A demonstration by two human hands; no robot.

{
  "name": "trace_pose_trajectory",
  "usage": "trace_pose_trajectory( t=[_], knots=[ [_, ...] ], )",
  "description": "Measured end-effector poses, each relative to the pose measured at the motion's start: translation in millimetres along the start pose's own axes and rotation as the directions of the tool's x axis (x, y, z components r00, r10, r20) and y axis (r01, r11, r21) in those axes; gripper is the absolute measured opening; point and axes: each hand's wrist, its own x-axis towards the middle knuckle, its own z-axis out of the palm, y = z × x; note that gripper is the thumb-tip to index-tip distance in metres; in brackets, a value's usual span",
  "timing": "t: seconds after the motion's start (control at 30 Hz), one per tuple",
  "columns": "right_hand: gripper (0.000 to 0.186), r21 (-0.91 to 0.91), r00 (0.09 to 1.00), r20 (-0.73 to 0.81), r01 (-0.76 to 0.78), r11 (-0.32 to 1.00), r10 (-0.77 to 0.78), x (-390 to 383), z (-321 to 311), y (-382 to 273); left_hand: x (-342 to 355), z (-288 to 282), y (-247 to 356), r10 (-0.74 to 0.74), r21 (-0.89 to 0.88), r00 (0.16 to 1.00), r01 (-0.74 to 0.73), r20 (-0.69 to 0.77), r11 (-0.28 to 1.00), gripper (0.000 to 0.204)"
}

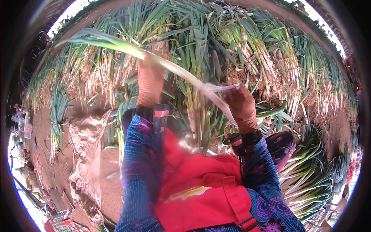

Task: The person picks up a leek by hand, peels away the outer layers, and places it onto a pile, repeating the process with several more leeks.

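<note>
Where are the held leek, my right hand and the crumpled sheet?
Held leek (pixel 179 71): head view, on its pale stem.
Right hand (pixel 240 106): head view, on the middle of the hand.
Crumpled sheet (pixel 85 152): head view, on its wrinkled middle.

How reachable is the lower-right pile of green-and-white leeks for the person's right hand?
Probably not directly: the right hand holds a thin, pale leek strip, and the dark-clad knee lies between hand and pile.
</note>
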Motion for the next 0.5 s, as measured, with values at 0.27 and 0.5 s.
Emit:
trace_pose_trajectory(
  t=[0.27, 0.5],
  knots=[
    [0.017, 0.148, 0.981, -0.19, 0.061, 0.987, -0.032, -2, -42, -34, 4, -28, 14, -0.037, -0.208, 0.982, -0.003, -0.187, 0.978, 0.031],
    [0.015, 0.229, 0.97, -0.215, 0.163, 0.96, -0.114, -2, -94, -89, 13, -74, 24, -0.002, -0.214, 0.947, -0.071, -0.322, 0.974, 0.029]
  ],
)
